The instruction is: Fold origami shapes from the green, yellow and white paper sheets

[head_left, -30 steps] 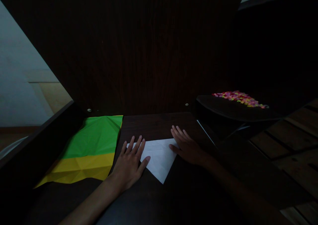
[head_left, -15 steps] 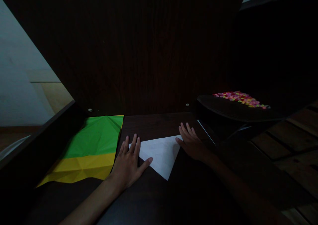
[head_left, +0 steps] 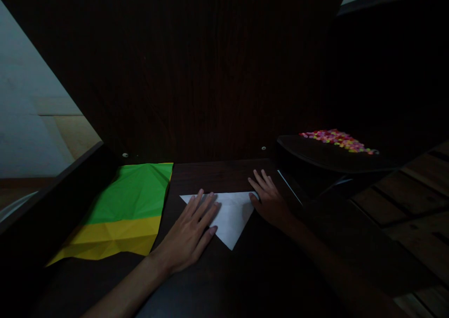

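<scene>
A white sheet of paper (head_left: pixel 234 211), folded into a triangle, lies on the dark wooden surface (head_left: pixel 203 285) with one point toward me and its long edge away from me. My left hand (head_left: pixel 189 229) rests flat over its left part, fingers stretched out and covering some of the paper. At the triangle's right corner lies my right hand (head_left: pixel 269 201), fingers spread and the thumb on the paper. Neither hand grips anything.
Creased green and yellow paper (head_left: pixel 128 201) lies to the left, beside a raised dark side board (head_left: pixel 59 187). A dark upright panel (head_left: pixel 203 75) stands behind. On the right, a dark ledge (head_left: pixel 301 147) bears a pile of small colourful pieces (head_left: pixel 338 139).
My left hand has slid to the right along the paper's long edge, uncovering the left corner. The triangle has turned slightly, and its near point has shifted a little left.
</scene>
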`<state>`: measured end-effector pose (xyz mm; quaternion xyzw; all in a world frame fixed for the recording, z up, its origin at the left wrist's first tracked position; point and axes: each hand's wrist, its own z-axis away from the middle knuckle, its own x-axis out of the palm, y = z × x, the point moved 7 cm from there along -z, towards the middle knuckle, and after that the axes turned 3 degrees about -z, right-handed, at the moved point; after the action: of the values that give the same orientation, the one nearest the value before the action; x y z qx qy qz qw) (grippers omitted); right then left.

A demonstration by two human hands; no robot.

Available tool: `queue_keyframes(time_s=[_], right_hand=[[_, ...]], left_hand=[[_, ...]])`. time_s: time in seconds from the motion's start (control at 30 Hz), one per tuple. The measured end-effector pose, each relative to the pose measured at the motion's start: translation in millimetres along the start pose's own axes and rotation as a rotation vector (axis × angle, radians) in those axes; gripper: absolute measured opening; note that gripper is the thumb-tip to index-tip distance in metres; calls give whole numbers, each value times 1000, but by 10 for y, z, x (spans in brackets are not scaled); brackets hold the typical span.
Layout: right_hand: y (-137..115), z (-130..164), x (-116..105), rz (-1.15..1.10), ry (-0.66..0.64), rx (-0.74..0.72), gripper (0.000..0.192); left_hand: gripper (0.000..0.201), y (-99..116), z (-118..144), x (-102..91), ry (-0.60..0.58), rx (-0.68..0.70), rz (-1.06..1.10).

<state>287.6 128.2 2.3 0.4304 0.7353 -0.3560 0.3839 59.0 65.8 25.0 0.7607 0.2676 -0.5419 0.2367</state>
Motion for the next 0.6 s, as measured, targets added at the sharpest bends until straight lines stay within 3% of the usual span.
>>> queue_keyframes(time_s=[0.1, 0.27, 0.47, 0.6], right_hand=[[-252, 4, -102, -14, 27, -125, 47], [-627, 65, -141, -71, -30, -312, 45], [-757, 108, -187, -138, -24, -382, 21], [-761, 121, -205, -198, -44, -403, 17]], left_hand=[[60, 147, 4, -25, -85, 163, 89], [47, 195, 30, -28, -105, 235, 141], [31, 141, 1, -49, -31, 138, 97], [28, 50, -15, -60, 51, 45, 67]])
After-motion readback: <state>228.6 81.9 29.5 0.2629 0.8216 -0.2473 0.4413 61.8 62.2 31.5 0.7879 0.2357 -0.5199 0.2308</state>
